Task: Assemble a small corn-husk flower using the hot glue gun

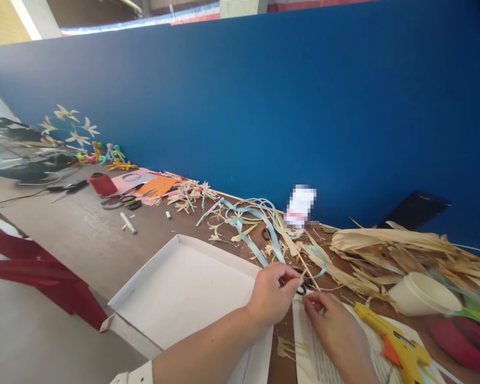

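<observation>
My left hand [272, 293] is closed in a pinch over the edge of a white cardboard tray [176, 288], holding a thin pale straw strip [309, 273] that runs up to the right. My right hand [331, 320] is closed too, thumb and finger pinching the same strip just below the left hand. Both hands hover above a printed sheet [328, 362]. Black scissors [302, 289] lie partly hidden behind the fingers. Light blue ribbon strips [256, 218] curl on the table just beyond my hands.
Dried corn husks [400, 250] are piled at the right, with a white paper cup [422, 293] and a yellow glue gun [396, 341]. A red thread spool [102, 184], coloured paper [152, 186], scissors [120, 201] and husk flowers [70, 128] lie further left. A blue partition [264, 106] backs the table; a red chair [36, 266] stands left.
</observation>
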